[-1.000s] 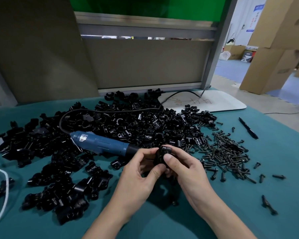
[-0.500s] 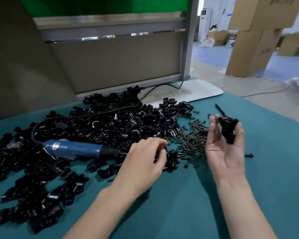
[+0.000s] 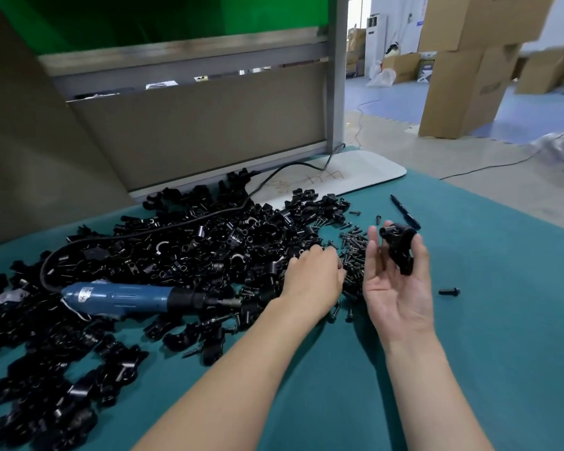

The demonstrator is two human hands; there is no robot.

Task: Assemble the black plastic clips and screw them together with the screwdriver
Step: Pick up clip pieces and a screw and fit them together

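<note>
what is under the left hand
The left hand lies palm down over the pile of screws at the edge of the black clips. Its back hides the grip, so whether it pinches a screw cannot be seen.

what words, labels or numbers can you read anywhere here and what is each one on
No text here reads clearly.
white board: orange handwriting, not legible.
blue screwdriver: white sticker, print too blurred to read.
cardboard boxes: faint print, too blurred to read.
</note>
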